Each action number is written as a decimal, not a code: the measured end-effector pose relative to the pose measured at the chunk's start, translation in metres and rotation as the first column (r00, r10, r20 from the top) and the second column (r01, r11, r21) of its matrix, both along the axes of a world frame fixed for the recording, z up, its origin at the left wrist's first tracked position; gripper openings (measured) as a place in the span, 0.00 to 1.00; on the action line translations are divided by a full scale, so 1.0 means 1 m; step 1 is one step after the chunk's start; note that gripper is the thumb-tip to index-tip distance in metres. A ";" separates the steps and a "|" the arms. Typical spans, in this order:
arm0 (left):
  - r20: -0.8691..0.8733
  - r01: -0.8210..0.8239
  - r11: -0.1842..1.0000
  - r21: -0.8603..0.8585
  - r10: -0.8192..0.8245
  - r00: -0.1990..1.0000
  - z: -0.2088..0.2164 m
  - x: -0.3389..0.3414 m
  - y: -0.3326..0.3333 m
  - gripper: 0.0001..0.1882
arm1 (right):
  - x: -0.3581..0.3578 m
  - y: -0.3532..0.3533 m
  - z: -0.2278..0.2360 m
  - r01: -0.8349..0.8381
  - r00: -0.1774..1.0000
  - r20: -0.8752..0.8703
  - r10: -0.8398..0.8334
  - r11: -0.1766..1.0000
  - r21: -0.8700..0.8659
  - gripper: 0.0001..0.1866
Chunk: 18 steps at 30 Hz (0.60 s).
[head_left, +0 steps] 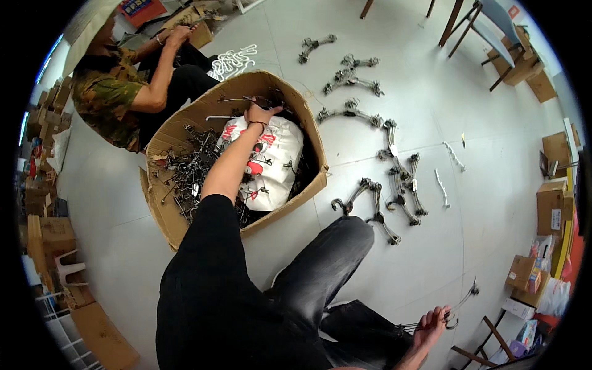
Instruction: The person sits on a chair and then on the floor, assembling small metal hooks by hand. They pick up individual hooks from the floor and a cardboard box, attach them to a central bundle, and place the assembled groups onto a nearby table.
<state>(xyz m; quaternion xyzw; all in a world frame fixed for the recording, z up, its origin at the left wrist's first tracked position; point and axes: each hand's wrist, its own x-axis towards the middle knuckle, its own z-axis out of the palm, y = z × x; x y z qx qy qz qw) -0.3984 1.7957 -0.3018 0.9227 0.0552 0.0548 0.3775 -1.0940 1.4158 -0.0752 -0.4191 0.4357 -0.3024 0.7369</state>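
Observation:
My left hand (261, 115) reaches into a large cardboard box (161, 209) and grips a dark clip hanger (237, 99) near its far wall; its fingertips are partly hidden. Under that forearm lies a white plastic bag (280, 145) with red print, several hangers resting on it. A tangle of clip hangers (191, 160) fills the box's left side. Low at the right, my right hand (431, 324) is closed around clip hangers (461, 301), their thin rods and clips sticking out on both sides of the fist.
Clip hangers (351, 113) lie in groups on the grey floor right of the box. Two white strips (442, 188) lie farther right. A co-worker (117, 92) sits at the far left beside white hooks (233, 61). A chair (493, 37) stands far right; cartons (550, 206) line the side.

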 end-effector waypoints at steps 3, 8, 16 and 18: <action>0.035 0.112 0.987 -0.113 -0.108 0.994 -0.012 0.023 0.035 0.40 | -0.034 0.016 -0.023 0.170 0.976 0.090 -0.198 0.952 0.255 0.06; 0.033 -0.001 1.000 -0.025 0.002 0.999 -0.024 0.032 0.028 0.35 | -0.039 0.058 -0.016 0.150 0.973 0.132 -0.191 0.950 0.272 0.06; -0.035 -0.180 0.981 -0.072 0.178 0.983 -0.003 0.019 0.015 0.43 | 0.012 0.057 -0.014 0.079 0.946 0.279 -0.168 0.949 0.305 0.03; -0.056 -0.164 0.977 -0.138 0.158 0.986 0.000 0.004 -0.011 0.39 | 0.010 0.050 -0.024 0.073 0.958 0.257 -0.130 0.973 0.220 0.04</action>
